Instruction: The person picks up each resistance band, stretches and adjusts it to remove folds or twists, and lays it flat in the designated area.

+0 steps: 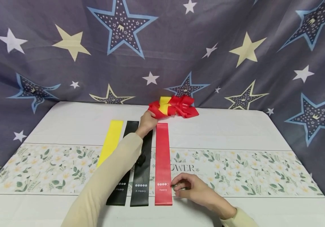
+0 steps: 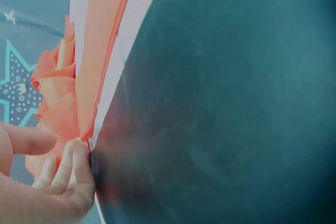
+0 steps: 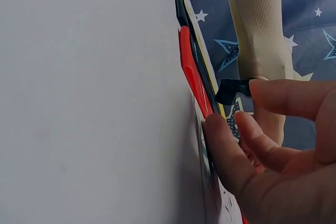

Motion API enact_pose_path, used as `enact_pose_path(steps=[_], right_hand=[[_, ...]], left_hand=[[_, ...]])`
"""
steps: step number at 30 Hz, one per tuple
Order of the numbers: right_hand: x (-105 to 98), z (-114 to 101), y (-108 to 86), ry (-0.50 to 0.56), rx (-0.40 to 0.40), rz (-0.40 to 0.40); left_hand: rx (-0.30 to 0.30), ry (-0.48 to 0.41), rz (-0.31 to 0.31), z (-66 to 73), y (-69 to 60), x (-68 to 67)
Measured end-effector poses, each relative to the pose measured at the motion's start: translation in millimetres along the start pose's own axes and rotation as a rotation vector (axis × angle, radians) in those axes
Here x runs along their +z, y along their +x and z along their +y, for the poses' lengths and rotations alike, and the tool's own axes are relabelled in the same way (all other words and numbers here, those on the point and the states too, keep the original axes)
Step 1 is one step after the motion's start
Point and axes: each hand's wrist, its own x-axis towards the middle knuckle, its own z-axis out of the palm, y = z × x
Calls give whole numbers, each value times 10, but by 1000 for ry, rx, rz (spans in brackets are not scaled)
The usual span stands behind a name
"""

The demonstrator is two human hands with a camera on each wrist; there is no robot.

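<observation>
Resistance bands lie flat side by side in the head view: a yellow band, a left black band, a second black band marked X-Heavy, and a red band marked Heavy. Behind them is a tangled heap of red and yellow bands. My left hand reaches to the heap's left end; in the left wrist view its thumb stands apart from the fingers. Beside the red band's near end, my right hand has loosely bent fingers with nothing between them. My left forearm covers part of the yellow and black bands.
A white table with a floral strip across it bears the bands. Behind hangs a dark cloth printed with stars. A small black device sits by the left wrist.
</observation>
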Motion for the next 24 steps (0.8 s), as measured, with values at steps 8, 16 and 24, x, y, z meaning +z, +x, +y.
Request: enact_pose_path(steps=[8, 16, 24], right_hand=[[-8, 9, 10, -9, -20, -3], [-11, 8, 26, -18, -34, -6], [-19, 6, 48, -12, -19, -10]], left_hand=[[-87, -77, 48, -19, -8, -41], [-106, -143, 72, -42, -10, -65], [-66, -217, 171, 12, 81, -59]])
